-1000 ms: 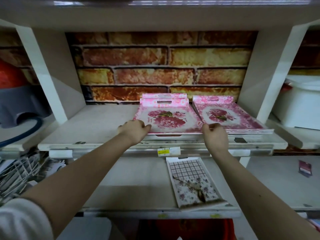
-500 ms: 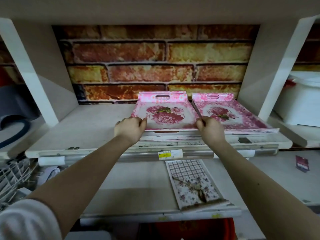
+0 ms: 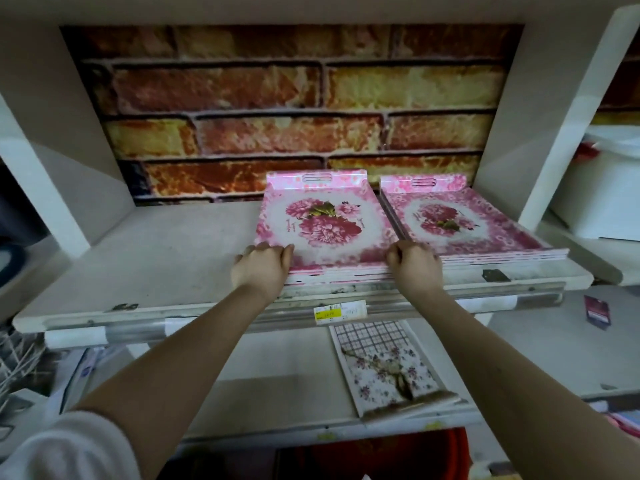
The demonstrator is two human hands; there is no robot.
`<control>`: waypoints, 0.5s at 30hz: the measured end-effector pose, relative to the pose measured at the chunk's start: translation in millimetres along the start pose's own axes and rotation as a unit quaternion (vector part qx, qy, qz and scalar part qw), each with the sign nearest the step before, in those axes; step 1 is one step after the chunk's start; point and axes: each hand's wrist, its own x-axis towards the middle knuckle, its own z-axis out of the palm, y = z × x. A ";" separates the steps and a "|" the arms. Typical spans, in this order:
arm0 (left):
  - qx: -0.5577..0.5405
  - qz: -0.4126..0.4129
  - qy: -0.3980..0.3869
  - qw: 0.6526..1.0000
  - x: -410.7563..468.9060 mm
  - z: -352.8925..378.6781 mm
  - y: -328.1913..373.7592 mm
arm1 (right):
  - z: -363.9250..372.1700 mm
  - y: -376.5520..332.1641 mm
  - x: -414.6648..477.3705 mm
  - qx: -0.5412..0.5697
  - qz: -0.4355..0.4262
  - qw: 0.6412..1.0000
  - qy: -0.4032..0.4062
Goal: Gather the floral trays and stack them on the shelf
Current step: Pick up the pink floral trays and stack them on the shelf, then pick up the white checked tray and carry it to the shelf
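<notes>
Both hands are on the stack of pink floral trays, sitting on the upper shelf close to its front edge. The left hand has its grip curled over the near left corner, while the right hand clamps the near right corner. A second pink stack lies just beside it on the right, in front of the brick-pattern back panel. Down on the lower shelf, a checked floral tray lies alone.

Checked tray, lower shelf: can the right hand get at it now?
Probably, once freed: the right hand grips the pink tray stack on the upper shelf. The checked tray lies just below, its near part clear of the overhang.
</notes>
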 end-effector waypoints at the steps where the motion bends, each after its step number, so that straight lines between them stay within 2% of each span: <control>1: -0.003 0.000 0.002 1.000 0.4 0.6 -0.3 | 1.2 -0.1 0.7 -0.003 0.002 1.000 0.004; 7: -0.044 -0.002 -0.010 0.999 -5.6 -4.6 -1.7 | -0.6 -0.2 -1.8 -0.007 0.000 1.000 -0.024; 11: -0.076 -0.012 0.001 0.997 -25.9 -16.5 13.8 | -18.3 10.5 -15.4 0.017 -0.060 0.996 -0.056; 15: -0.071 -0.019 0.039 0.997 -48.1 -33.1 48.5 | -38.6 22.5 -33.1 0.053 -0.109 0.992 -0.036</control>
